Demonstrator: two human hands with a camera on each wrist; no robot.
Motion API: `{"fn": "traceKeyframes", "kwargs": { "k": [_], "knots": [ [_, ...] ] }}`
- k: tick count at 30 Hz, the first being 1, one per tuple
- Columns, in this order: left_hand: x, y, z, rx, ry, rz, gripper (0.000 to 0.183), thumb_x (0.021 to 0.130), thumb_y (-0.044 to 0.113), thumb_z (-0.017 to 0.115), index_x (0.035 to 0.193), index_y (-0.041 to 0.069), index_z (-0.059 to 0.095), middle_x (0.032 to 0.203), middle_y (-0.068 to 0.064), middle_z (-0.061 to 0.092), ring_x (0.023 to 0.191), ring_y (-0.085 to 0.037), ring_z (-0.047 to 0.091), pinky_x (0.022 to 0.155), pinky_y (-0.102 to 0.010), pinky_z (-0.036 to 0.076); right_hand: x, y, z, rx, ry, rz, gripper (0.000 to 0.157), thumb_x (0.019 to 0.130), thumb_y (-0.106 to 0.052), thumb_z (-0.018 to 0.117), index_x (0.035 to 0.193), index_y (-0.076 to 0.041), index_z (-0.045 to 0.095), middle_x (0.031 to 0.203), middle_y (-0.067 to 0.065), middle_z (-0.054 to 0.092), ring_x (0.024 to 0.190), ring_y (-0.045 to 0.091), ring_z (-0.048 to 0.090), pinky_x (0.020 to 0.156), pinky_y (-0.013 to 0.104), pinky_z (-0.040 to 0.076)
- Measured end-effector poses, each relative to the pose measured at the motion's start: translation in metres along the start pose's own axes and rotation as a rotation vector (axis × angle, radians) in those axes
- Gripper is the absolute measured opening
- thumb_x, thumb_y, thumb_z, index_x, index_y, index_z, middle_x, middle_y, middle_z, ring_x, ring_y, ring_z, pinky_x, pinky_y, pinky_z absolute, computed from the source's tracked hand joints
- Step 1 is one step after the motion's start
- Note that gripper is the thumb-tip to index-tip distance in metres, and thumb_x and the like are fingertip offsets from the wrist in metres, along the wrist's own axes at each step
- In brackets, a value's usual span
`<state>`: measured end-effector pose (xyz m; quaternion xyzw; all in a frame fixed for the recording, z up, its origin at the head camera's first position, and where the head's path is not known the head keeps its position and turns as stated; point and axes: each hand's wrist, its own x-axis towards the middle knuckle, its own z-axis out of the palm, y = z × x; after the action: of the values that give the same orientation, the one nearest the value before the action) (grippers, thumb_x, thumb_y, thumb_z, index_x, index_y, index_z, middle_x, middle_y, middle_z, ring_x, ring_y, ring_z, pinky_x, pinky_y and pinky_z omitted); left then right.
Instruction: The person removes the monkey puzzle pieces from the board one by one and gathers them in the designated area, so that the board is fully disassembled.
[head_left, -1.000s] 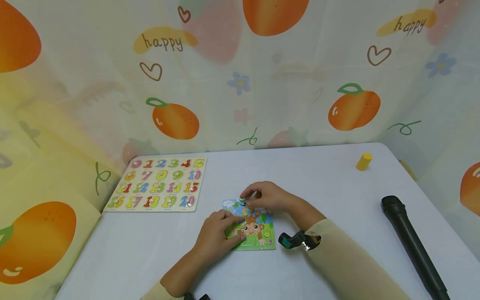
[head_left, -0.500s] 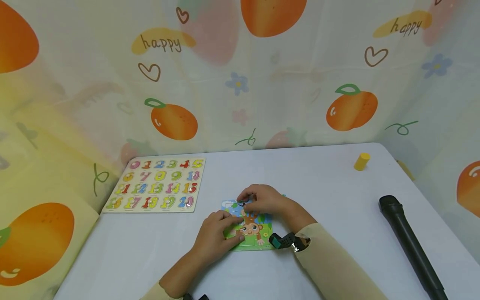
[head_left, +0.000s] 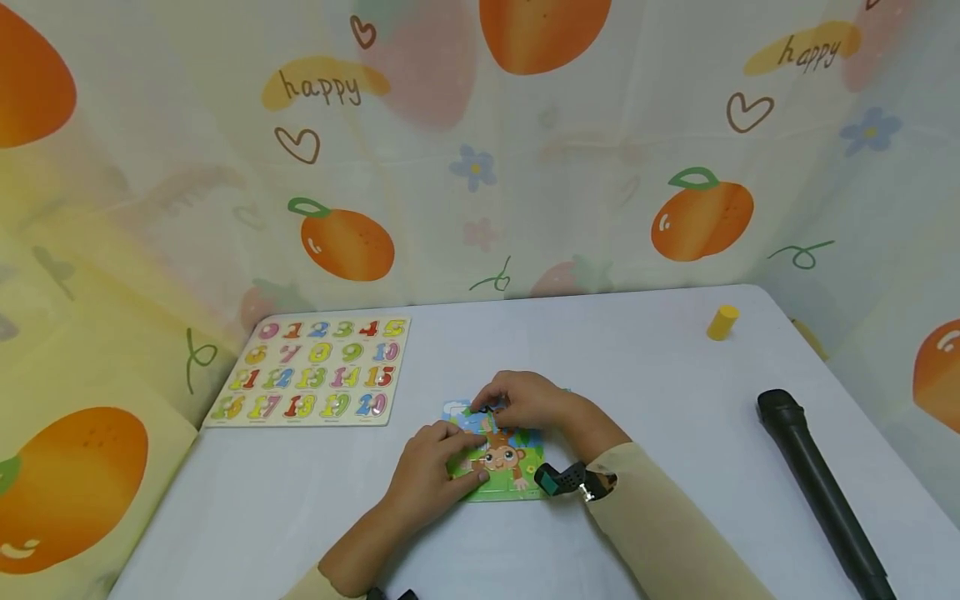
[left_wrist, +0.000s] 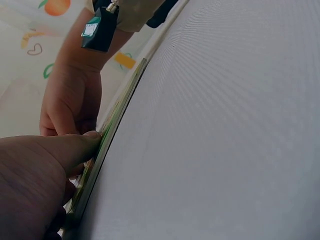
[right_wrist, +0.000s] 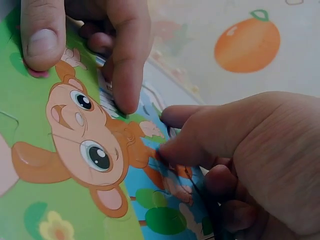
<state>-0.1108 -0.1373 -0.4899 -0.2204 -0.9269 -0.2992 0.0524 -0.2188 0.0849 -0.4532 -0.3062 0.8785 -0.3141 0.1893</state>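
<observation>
A small jigsaw puzzle [head_left: 501,458] with a cartoon monkey lies on the table; the right wrist view shows the monkey's face [right_wrist: 82,135] close up. My left hand [head_left: 433,465] rests on its left side, thumb and index finger extended over the picture. At the top edge my right hand [head_left: 531,402] pinches a puzzle piece [right_wrist: 172,132] between thumb and index finger, low over the board. Most of that piece is hidden by the fingertips. Beside my left index finger, a pale lined patch [right_wrist: 106,95] of the board shows. In the left wrist view the puzzle's edge [left_wrist: 107,132] runs past my left thumb.
A number board [head_left: 315,367] with colourful numerals lies at the back left. A yellow cylinder [head_left: 723,322] stands at the back right, and a long black rod-like object [head_left: 817,483] lies along the right side. Behind the white table [head_left: 600,333] hangs a fruit-print cloth [head_left: 570,208].
My right hand has moved slightly left and down with the puzzle piece, now lower over the top edge of the board. My left hand has stayed in place.
</observation>
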Motion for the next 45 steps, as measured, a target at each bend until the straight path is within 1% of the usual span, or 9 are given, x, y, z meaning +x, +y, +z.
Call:
{"fn": "traceKeyframes", "kwargs": {
  "k": [5,9,15,22,25,30,35,42,45],
  "knots": [
    [0.0001,0.0003,0.001,0.0,-0.006,0.006,0.041,0.085,0.034,0.091,0.123,0.022,0.081,0.11,0.007,0.065,0.097,-0.012,0.054,0.084,-0.037,0.046,-0.0004,-0.0011,-0.0018,-0.019,-0.036,0.028,0.044,0.089,0.0,0.072,0.121,-0.028,0.081,0.114,-0.007,0.065,0.1,0.012,0.058,0.093,0.038,0.05],
    [0.0019,0.0001,0.001,0.005,0.003,0.015,0.041,0.085,0.033,0.091,0.123,0.021,0.081,0.106,0.008,0.064,0.094,-0.012,0.052,0.082,-0.036,0.044,0.0,-0.0042,-0.0055,-0.012,-0.061,0.026,0.049,0.085,0.008,0.072,0.121,-0.025,0.08,0.113,-0.005,0.063,0.104,0.015,0.057,0.098,0.042,0.049],
    [0.0033,-0.0014,0.0009,0.005,-0.001,0.004,0.04,0.085,0.032,0.092,0.122,0.022,0.081,0.105,0.009,0.063,0.095,-0.012,0.053,0.082,-0.037,0.044,0.0025,-0.0066,-0.0063,0.007,-0.077,0.029,0.058,0.084,0.018,0.064,0.121,-0.024,0.079,0.118,-0.003,0.061,0.109,0.017,0.055,0.103,0.044,0.047],
    [0.0023,-0.0013,-0.0002,-0.002,-0.004,0.001,0.042,0.085,0.034,0.092,0.124,0.022,0.081,0.106,0.009,0.063,0.095,-0.012,0.053,0.082,-0.036,0.044,0.0038,-0.0071,-0.0029,0.011,-0.058,0.041,0.057,0.084,0.018,0.064,0.117,-0.026,0.079,0.122,-0.002,0.062,0.114,0.018,0.056,0.103,0.042,0.048],
    [0.0025,-0.0013,-0.0004,-0.01,-0.01,-0.011,0.042,0.085,0.035,0.092,0.124,0.022,0.081,0.107,0.009,0.063,0.095,-0.012,0.052,0.083,-0.036,0.044,0.0041,-0.0069,-0.0024,0.02,-0.052,0.048,0.057,0.084,0.018,0.063,0.116,-0.027,0.079,0.126,-0.002,0.062,0.116,0.018,0.056,0.103,0.041,0.047],
    [0.0024,-0.0011,-0.0004,-0.007,-0.02,-0.027,0.042,0.086,0.035,0.092,0.125,0.023,0.081,0.107,0.009,0.062,0.096,-0.012,0.052,0.083,-0.036,0.043,0.0043,-0.0064,-0.002,0.035,-0.048,0.055,0.057,0.083,0.017,0.064,0.115,-0.028,0.079,0.128,-0.003,0.063,0.118,0.018,0.057,0.103,0.041,0.047],
    [0.0019,-0.0012,-0.0005,-0.003,-0.026,-0.037,0.042,0.086,0.035,0.091,0.125,0.023,0.081,0.106,0.01,0.062,0.094,-0.011,0.051,0.082,-0.035,0.042,0.0048,-0.0057,-0.0014,0.061,-0.047,0.056,0.059,0.08,0.019,0.065,0.114,-0.027,0.079,0.128,-0.002,0.063,0.117,0.019,0.057,0.101,0.041,0.048],
    [0.0007,-0.001,-0.0001,0.001,0.0,-0.01,0.042,0.086,0.034,0.091,0.124,0.021,0.081,0.106,0.01,0.062,0.094,-0.011,0.051,0.081,-0.035,0.043,0.0034,-0.0045,-0.0025,0.092,-0.055,0.038,0.058,0.08,0.019,0.063,0.116,-0.024,0.079,0.131,0.0,0.065,0.123,0.021,0.057,0.107,0.045,0.046],
    [0.0006,-0.0008,-0.0005,0.002,-0.006,-0.014,0.042,0.086,0.035,0.091,0.125,0.021,0.081,0.106,0.01,0.062,0.094,-0.011,0.051,0.081,-0.035,0.042,0.0023,-0.0038,-0.0037,0.095,-0.061,0.032,0.059,0.08,0.019,0.064,0.117,-0.024,0.079,0.13,-0.001,0.065,0.123,0.02,0.057,0.107,0.045,0.046]
  ]
}}
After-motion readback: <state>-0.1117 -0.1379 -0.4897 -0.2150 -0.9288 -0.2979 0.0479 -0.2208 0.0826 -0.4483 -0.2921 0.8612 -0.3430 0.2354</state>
